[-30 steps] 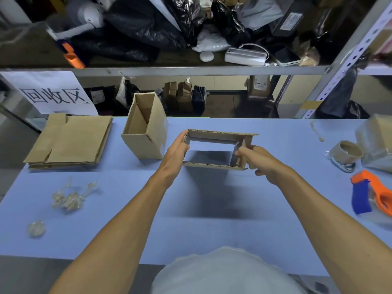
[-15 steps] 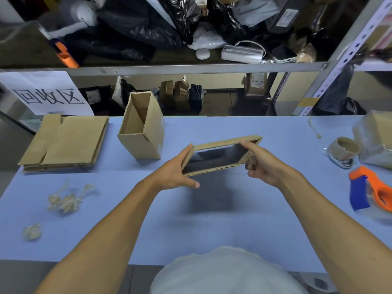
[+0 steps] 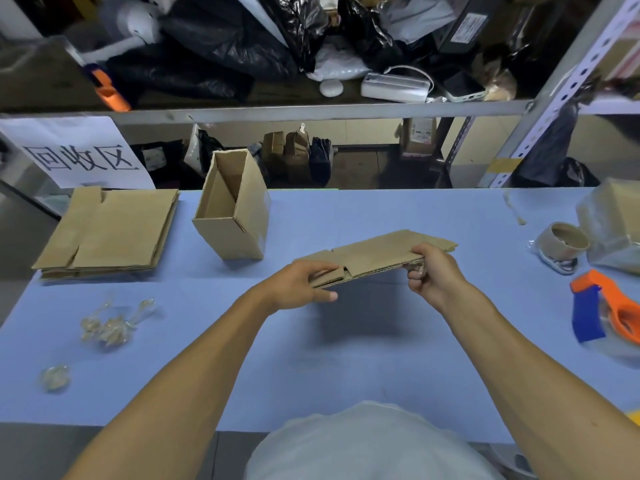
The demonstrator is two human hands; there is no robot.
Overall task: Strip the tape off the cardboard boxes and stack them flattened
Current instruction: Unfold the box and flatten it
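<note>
A small cardboard box (image 3: 377, 252), pressed flat, hangs a little above the middle of the blue table (image 3: 346, 358). My left hand (image 3: 301, 284) pinches its left end and my right hand (image 3: 433, 273) grips its right end. A stack of flattened boxes (image 3: 110, 230) lies at the table's far left. An open upright box (image 3: 233, 209) stands right of that stack, behind my left hand. Crumpled clear tape scraps (image 3: 110, 323) lie on the table's left side, with another scrap (image 3: 55, 377) nearer the front edge.
A tape roll (image 3: 564, 240) and a plastic-wrapped box (image 3: 613, 226) sit at the far right. An orange and blue tape dispenser (image 3: 609, 306) lies at the right edge. A cluttered metal shelf (image 3: 311, 109) runs behind the table, with a paper sign (image 3: 76, 154) at the left.
The box between my hands went from an open rectangular sleeve to a skewed shape and is now collapsed flat. Both hands have stayed at its ends.
</note>
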